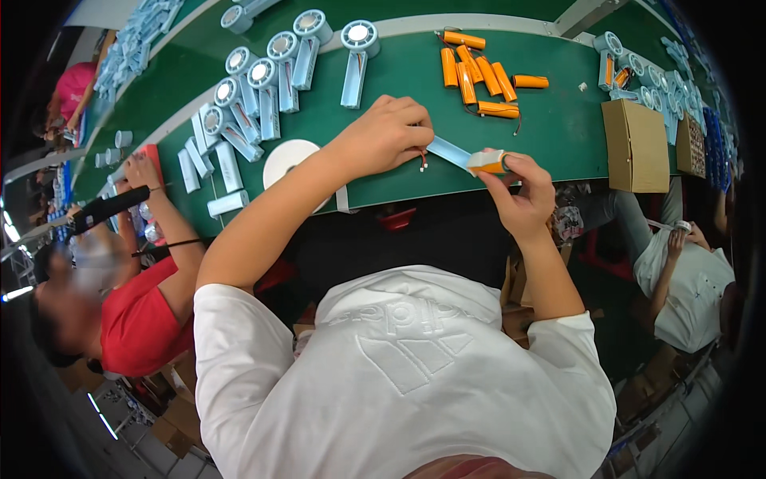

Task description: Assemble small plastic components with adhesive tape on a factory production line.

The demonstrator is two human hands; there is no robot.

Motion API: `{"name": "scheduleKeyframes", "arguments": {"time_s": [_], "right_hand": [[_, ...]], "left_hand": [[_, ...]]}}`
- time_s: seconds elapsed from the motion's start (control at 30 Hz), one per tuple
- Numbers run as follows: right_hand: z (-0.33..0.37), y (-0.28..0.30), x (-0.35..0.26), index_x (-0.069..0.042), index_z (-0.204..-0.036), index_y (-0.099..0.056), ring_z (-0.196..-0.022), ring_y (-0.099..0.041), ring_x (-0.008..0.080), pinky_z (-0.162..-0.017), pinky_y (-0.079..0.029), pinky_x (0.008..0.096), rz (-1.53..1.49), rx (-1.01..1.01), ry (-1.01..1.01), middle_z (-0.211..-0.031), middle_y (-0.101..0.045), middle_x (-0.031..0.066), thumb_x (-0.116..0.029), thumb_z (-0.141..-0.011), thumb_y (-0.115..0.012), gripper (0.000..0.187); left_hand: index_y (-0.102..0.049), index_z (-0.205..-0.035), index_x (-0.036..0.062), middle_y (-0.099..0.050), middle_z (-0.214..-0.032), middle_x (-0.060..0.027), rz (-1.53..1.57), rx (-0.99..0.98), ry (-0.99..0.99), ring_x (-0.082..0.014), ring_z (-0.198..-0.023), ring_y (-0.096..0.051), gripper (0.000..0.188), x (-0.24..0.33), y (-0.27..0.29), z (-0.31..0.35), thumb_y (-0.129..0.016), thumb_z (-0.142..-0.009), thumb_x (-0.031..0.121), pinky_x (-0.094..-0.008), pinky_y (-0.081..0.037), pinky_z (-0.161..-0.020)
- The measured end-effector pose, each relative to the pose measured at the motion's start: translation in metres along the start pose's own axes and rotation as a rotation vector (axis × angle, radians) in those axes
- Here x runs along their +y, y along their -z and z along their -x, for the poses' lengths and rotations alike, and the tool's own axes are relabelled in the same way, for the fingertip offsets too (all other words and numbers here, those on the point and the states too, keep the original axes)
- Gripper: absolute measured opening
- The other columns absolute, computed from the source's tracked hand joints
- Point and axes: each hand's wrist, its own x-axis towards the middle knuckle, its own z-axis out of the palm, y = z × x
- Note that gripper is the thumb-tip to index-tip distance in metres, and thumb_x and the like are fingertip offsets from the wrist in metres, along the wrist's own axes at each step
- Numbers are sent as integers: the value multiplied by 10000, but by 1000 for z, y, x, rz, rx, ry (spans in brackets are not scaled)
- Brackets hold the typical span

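Pinching pale-blue casing (450, 152) in left grip (387, 137), orange battery (493, 167) in right grip (525, 191), above near edge of surface (570, 132). Wearing white shirt (383, 415) with embroidered lettering (411, 319).

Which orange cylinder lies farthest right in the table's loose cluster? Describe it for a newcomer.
On the green table, find the loose cluster of orange cylinders left of the cardboard box. Your cylinder lies sideways at the cluster's right edge, while its nearest neighbour slants.

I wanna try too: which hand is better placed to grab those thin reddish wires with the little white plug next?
Probably the left hand: the thin reddish wires dangle right beneath it. The right hand is farther away, pinching an orange-and-white piece.
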Motion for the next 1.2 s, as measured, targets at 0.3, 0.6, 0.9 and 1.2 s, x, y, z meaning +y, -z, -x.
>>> {"name": "scheduleKeyframes", "arguments": {"time_s": [0.3,0.6,0.9,1.2], "right_hand": [[-13,-5,15,-127,-1182,-668,-856,-742,199,-666,-573,295,269,-243,332,-1109,-782,62,36,-794,-841,456],[-48,-23,-35,-160,-1207,-683,-1012,-666,178,-706,-555,256,934,-649,241,-1130,-675,24,-95,-801,-825,435],[-58,-26,-27,-149,-1210,-701,-1034,-610,183,-732,-529,236,789,-762,360,-1108,-629,30,-143,-789,-821,437],[-50,-1,-18,-47,-1167,-758,-757,-623,143,-627,-508,235,185,-472,-520,-1052,-666,49,-89,-883,-796,289]], "left_hand": [[-646,-888,125,-630,-1047,17,-8,54,17,-200,-1038,-602,182,3,-12,2,-807,-812,84,-359,-452,-955],[-675,-919,116,-632,-1095,12,74,158,-64,-205,-1072,-603,164,-5,-15,6,-797,-819,74,-368,-448,-995],[-728,-947,124,-620,-1101,5,45,107,-13,-203,-1102,-592,114,-4,-15,13,-778,-852,86,-365,-437,-1020],[-755,-1034,153,-593,-1057,-1,-60,72,4,-216,-1044,-577,164,6,-10,5,-753,-878,102,-365,-435,-993]]}}
